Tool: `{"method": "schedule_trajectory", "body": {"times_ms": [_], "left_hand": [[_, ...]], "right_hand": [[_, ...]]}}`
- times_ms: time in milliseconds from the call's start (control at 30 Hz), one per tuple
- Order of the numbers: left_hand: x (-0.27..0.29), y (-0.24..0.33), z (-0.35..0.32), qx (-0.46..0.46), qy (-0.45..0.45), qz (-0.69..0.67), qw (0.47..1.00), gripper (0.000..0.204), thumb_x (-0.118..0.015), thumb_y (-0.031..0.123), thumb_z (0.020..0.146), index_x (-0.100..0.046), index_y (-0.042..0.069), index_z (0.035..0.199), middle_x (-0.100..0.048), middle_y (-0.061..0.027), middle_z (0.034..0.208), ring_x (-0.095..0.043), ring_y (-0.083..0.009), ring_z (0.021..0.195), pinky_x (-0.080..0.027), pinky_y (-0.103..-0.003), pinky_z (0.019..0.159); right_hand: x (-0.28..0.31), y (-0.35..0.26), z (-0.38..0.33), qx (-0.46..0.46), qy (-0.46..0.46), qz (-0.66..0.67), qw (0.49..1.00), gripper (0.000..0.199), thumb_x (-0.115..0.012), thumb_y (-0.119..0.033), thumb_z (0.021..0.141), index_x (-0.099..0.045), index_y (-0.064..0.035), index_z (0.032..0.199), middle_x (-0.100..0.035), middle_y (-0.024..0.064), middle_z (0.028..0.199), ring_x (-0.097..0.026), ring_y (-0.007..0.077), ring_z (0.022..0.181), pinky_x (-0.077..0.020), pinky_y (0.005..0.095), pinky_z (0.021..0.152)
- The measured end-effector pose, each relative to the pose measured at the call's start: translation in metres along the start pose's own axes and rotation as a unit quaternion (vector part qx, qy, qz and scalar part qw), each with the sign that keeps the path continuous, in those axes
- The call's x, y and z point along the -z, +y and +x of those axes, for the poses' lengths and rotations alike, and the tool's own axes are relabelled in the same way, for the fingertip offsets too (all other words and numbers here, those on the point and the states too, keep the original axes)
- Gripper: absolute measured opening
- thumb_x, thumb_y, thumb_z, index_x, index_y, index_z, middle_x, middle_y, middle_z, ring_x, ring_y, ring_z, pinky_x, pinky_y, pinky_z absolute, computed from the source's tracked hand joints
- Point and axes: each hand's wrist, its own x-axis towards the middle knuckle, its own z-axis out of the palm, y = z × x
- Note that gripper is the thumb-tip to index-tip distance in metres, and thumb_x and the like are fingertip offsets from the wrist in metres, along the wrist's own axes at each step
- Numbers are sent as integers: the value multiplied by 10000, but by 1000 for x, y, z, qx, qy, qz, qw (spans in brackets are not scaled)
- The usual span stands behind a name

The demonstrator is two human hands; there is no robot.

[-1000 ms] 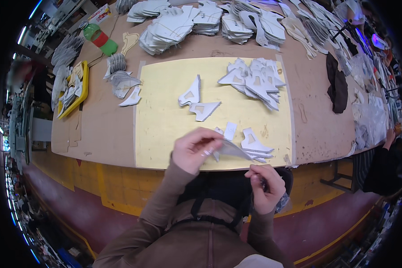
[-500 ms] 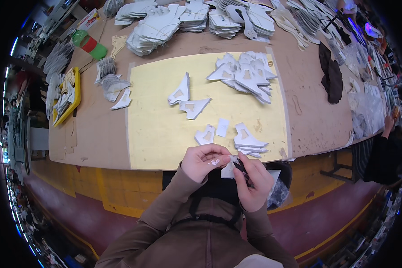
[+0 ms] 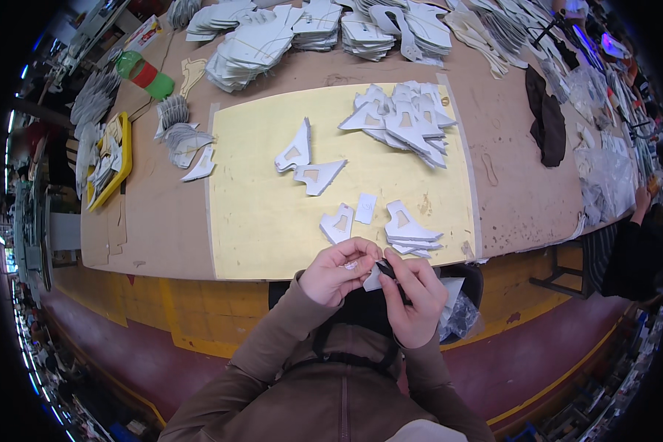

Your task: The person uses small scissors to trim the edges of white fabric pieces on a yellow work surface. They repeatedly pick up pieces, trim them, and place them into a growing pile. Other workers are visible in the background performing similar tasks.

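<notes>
- In the head view, at the lower centre of the frame, I see the left hand (image 3: 330, 275) pinching a small white piece (image 3: 372, 280) between thumb and fingertips, just off the near edge of the worktop (image 3: 162, 239).
- The right hand (image 3: 418, 303) meets it there, thumb and fingers closed around a small black item (image 3: 385, 269) against the piece; from here I cannot tell exactly what it is.
- So this one piece looks to me to be in the middle of being worked, not finished.
- Just beyond the hands, on the yellow sheet (image 3: 247, 228), lie a single cut-out piece (image 3: 337, 225), a white slip (image 3: 365, 208) and, right of that, a short stack (image 3: 411, 227).
- At the centre of the frame two loose pieces (image 3: 320, 178) touch or nearly touch, apart from the rest.
- A larger heap (image 3: 404, 125) of similar shapes spreads at the upper right of the sheet.
- Several pieces, then, lie out of hand; which are done and which are left, I cannot tell, as their cut-outs look alike to me.
</notes>
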Motion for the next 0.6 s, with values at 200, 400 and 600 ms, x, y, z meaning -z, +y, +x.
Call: {"method": "schedule_trajectory", "body": {"times_ms": [200, 400, 600], "left_hand": [[-5, -6, 3, -130, 42, 118, 984, 152, -617, 23, 940, -550, 28, 1077, -613, -32, 925, -547, -61, 793, -466, -224, 731], [-7, -8, 2, -162, 44, 65, 984, 246, -633, -40, 904, -477, 45, 1074, -644, -97, 971, -562, -90, 787, -473, -234, 723], [-8, -6, 0, -128, 67, 25, 989, 308, -659, -61, 869, -440, 72, 1039, -637, -120, 953, -564, -115, 722, -467, -234, 662]], "right_hand": [[1, -5, -1, -55, -13, 6, 998, 395, -727, 7, 779, -672, -2, 1170, -589, 78, 801, -588, 182, 603, -461, 294, 544], [2, -6, -1, -42, -11, 6, 999, 399, -714, 17, 785, -669, -4, 1180, -596, 82, 820, -587, 188, 607, -463, 294, 549], [2, -5, 0, -21, -5, 11, 1000, 389, -711, 28, 779, -681, -10, 1165, -597, 82, 816, -580, 196, 606, -459, 293, 551]]}}
